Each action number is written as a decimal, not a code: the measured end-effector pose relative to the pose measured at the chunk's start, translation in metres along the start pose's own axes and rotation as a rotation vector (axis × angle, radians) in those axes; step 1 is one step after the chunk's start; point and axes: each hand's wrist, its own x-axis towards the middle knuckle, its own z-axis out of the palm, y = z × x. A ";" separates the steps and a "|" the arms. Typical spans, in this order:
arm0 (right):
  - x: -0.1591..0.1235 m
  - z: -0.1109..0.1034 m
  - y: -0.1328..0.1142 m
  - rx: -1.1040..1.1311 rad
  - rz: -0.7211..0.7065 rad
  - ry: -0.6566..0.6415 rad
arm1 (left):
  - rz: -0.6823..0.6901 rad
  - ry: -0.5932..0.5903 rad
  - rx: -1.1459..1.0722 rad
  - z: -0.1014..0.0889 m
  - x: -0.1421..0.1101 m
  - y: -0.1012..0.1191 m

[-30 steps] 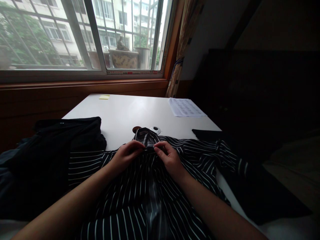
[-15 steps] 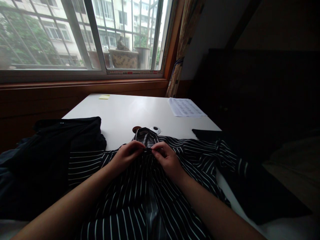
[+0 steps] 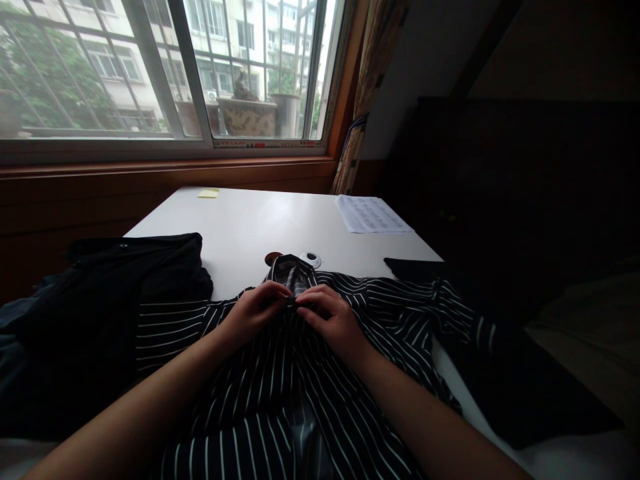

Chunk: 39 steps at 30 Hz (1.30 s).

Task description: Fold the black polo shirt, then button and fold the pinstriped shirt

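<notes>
A black shirt with white stripes point(image 3: 250, 373) lies spread on the white table point(image 3: 245, 220), its collar toward the window and its sleeves out to both sides. Just below the collar, my left hand point(image 3: 257, 308) pinches one front edge of the shirt between thumb and fingers. My right hand point(image 3: 333, 320) pinches the opposite front edge, its fingertips nearly meeting the left ones. Whether a button sits between the fingertips is too small to make out. Lower down, the shirt front hangs open in a narrow gap.
Dark folded clothes point(image 3: 110, 313) are piled at the left, touching the striped sleeve. A dark cloth point(image 3: 530, 380) lies under the right sleeve. Printed papers point(image 3: 373, 215) and a yellow sticky note point(image 3: 209, 193) rest at the back. Beyond the collar is a white ring-shaped piece point(image 3: 311, 259).
My right hand has shifted slightly left, bringing its fingertips closer to my left hand's. The left hand and the shirt have hardly moved.
</notes>
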 end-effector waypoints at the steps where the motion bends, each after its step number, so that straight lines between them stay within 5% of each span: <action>1: 0.000 0.000 0.000 -0.011 0.004 -0.002 | 0.001 -0.001 0.001 0.000 0.000 0.000; 39: 0.001 0.002 -0.004 -0.073 0.054 -0.076 | -0.020 -0.037 -0.005 0.001 -0.002 0.004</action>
